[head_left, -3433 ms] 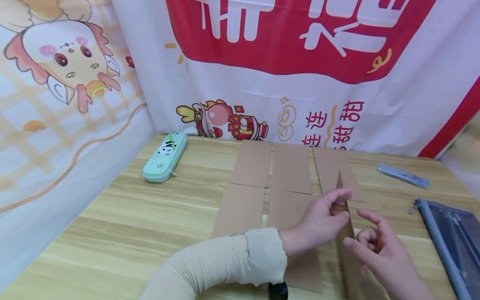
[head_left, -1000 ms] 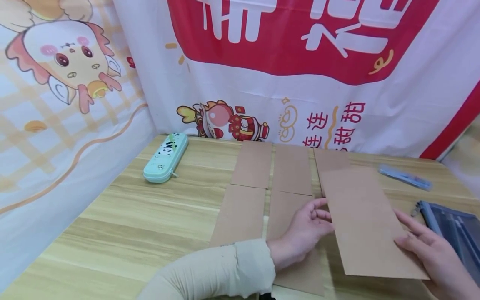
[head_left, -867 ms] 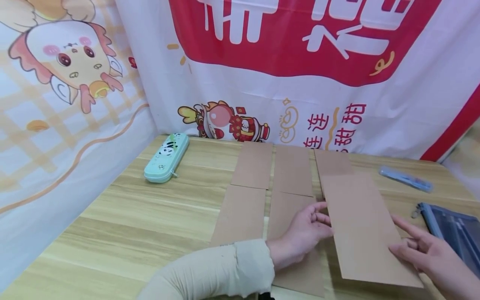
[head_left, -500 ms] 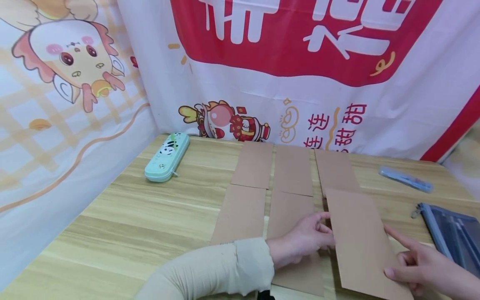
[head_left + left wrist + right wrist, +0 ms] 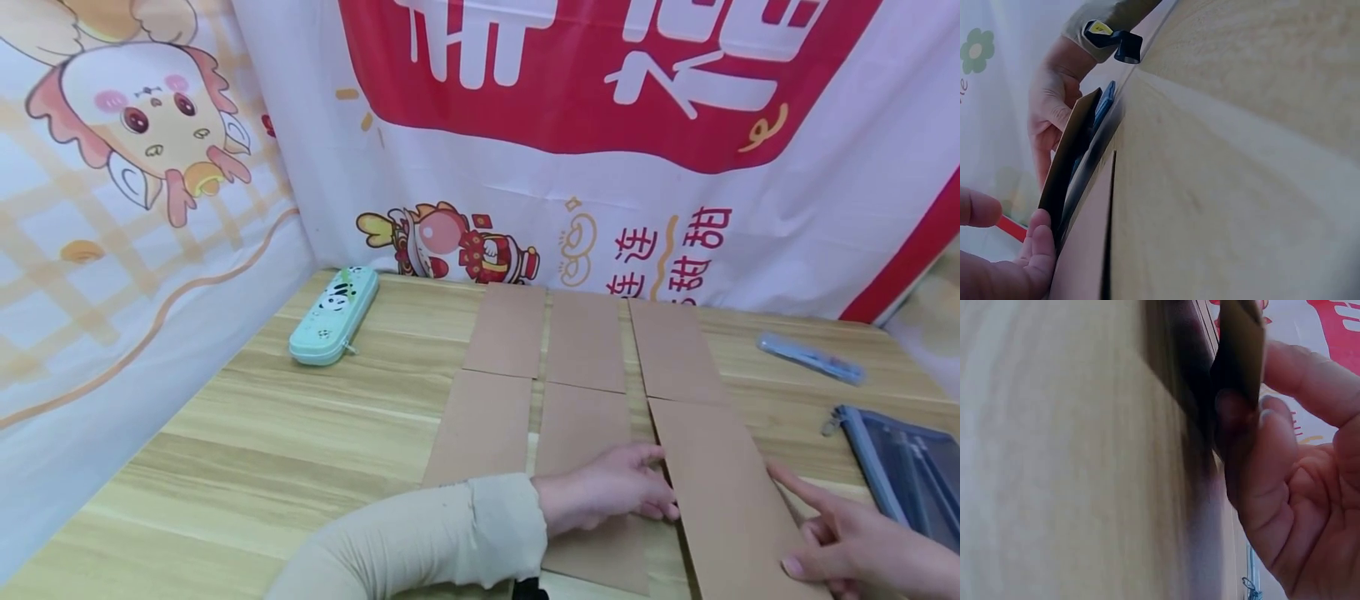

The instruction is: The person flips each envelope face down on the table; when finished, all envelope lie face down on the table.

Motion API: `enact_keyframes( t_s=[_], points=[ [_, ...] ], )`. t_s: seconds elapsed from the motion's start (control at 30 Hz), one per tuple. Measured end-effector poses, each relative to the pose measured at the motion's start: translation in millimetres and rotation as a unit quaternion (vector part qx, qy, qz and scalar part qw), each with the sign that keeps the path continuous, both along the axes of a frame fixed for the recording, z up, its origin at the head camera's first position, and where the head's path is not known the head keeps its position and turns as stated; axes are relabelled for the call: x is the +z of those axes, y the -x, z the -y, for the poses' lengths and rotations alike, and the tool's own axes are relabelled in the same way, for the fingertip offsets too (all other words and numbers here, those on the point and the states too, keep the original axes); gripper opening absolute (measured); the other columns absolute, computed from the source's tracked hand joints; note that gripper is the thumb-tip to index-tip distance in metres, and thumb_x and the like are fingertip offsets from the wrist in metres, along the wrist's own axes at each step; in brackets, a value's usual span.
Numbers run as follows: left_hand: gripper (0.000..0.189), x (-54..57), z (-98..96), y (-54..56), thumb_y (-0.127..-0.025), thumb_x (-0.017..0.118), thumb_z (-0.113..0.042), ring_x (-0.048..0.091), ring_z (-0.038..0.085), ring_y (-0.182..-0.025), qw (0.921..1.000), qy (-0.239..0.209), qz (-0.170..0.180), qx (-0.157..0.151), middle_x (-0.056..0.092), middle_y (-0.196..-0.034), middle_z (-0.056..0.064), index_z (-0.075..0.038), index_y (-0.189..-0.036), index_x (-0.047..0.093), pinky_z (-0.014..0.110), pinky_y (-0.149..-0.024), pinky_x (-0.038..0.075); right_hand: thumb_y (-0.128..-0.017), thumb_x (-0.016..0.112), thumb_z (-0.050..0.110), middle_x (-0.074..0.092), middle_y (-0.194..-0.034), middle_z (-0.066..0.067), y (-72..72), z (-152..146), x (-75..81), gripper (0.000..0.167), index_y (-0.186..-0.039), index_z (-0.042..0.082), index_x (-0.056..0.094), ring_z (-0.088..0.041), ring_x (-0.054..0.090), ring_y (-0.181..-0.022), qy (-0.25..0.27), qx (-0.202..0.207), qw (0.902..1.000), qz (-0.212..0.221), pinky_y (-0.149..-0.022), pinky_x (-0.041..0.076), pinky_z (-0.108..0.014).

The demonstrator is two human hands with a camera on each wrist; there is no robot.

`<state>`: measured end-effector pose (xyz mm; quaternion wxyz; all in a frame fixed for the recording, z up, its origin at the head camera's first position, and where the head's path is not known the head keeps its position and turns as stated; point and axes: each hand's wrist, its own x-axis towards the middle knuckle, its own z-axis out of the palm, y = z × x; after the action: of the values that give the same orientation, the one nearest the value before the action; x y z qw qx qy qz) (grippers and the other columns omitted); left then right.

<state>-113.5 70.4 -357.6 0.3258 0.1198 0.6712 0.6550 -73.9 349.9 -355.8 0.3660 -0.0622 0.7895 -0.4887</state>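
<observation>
Several brown cardboard pieces lie flat in two rows on the wooden table. The near-right piece is tilted a little off the table and both hands hold it. My left hand has its fingertips under the card's left edge, with the thumb above. My right hand grips the right edge with the index finger laid on top. In the right wrist view, its thumb and fingers pinch the card.
A mint pencil case with a panda lies at the back left. A blue pen and a blue zip pouch lie at the right. Printed cloth banners close off the back and left.
Both hands brought the upright card down flat, then slid it toward me and lowered it, until its far end lined up behind the back-right piece.
</observation>
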Motion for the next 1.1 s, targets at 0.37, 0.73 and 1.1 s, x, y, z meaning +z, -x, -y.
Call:
enact_keyframes(
  t_s=[0.37,0.73,1.1],
  points=[
    [0.059,3.1,-1.5,-0.9,-0.081,0.056,0.004,0.064,0.020,-0.075,0.9994,0.029,0.005,-0.017,0.065,-0.078,0.013,0.005,-0.137,0.036,0.029,-0.075,0.055,-0.089,0.061,0.027,0.052,-0.067,-0.002,-4.5,2.4,-1.2,0.100,-0.137,-0.009,-0.020,-0.014,0.046,-0.055,-0.062,-0.031,0.9975,0.017,-0.050,0.040,-0.021],
    [0.061,6.6,0.1,-0.9,-0.080,0.059,-0.001,0.065,0.018,-0.075,0.9966,0.075,-0.017,-0.028,0.067,-0.082,0.009,0.001,-0.137,0.039,0.025,-0.074,0.055,-0.081,0.069,0.031,0.054,-0.069,-0.006,-1.9,4.1,-6.8,0.106,-0.142,-0.006,-0.008,-0.014,0.046,-0.053,-0.122,-0.065,0.9903,0.013,-0.048,0.039,-0.021],
    [0.060,12.3,6.5,-2.7,-0.081,0.060,-0.004,0.064,0.015,-0.077,0.9968,0.062,-0.043,-0.025,0.063,-0.081,0.002,-0.003,-0.138,0.039,0.024,-0.082,0.052,-0.079,0.070,0.035,0.054,-0.067,-0.003,3.7,17.3,4.8,0.105,-0.142,-0.008,-0.002,-0.013,0.047,-0.052,-0.177,-0.075,0.9812,-0.017,-0.050,0.042,-0.023]
  ],
)
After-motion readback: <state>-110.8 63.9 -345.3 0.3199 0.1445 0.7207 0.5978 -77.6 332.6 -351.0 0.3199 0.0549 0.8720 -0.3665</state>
